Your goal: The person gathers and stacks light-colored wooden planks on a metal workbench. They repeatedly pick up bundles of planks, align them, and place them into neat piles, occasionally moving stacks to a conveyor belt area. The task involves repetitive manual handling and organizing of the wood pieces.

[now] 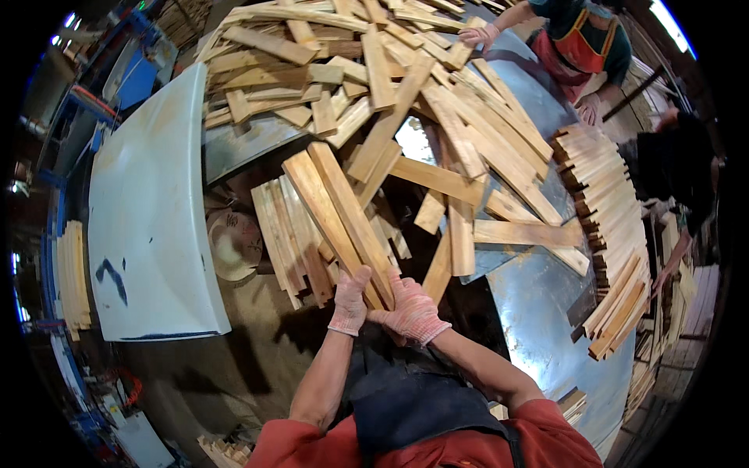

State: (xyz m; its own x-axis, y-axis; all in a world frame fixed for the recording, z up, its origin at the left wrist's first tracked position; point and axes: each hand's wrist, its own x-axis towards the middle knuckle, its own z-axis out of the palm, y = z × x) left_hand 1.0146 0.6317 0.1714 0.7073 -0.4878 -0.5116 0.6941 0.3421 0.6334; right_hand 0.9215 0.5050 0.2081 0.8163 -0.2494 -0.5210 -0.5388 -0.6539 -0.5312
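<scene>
- Head view: L hand (350, 300), pinkish knit glove, grip clasping the near end of two long boards (335, 214), thumb on top.
- R hand (411, 308), same type of glove, grip clasping same end from R side; hands just beside each other. Fingers under the wood are mostly hidden, so exact hold below is hard to tell.
- Boards lie side by side, long way running fwd & a bit L, in front of person's dark apron (421, 405).
- Just L of boards & partly behind them: row of narrow strips (273, 234).
- Btwn strips & big pale panel (148, 218) w/ dark smear: a round disc-like thing (236, 246).
- Beyond: big loose heap of planks (378, 70), criss-crossed, on metal table (538, 312).
- R side: neat row of strips (612, 187) on table, small bundle (620, 304) at near end.
- Upper R: co-worker in red apron (581, 47), one gloved hand (480, 37) at heap's edge; 2nd person in dark clothes (675, 168) next to strip row.
</scene>
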